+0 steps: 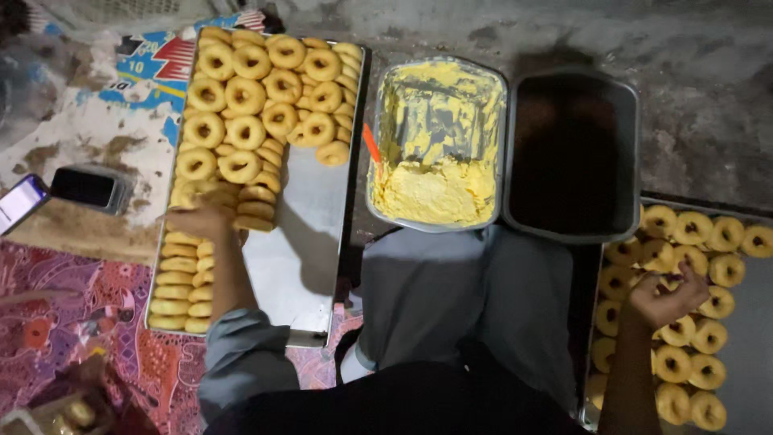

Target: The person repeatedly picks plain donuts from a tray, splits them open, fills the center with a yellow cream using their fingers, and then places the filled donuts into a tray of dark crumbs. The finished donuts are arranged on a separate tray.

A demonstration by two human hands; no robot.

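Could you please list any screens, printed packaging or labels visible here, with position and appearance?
Lit phone screen: far left edge, tilted, pale glow.
Dark phone screen: left of the ring tray, black rectangle, grey surround.
Printed cardboard sheet: under the metal tray's top-left corner, blue, red, white.

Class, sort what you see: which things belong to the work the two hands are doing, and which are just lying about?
In the work:
left hand on the left tray of ring pastries
right hand over the right tray of rings
pan of yellow cream
dark pan

Lying about:
two phones
patterned mat
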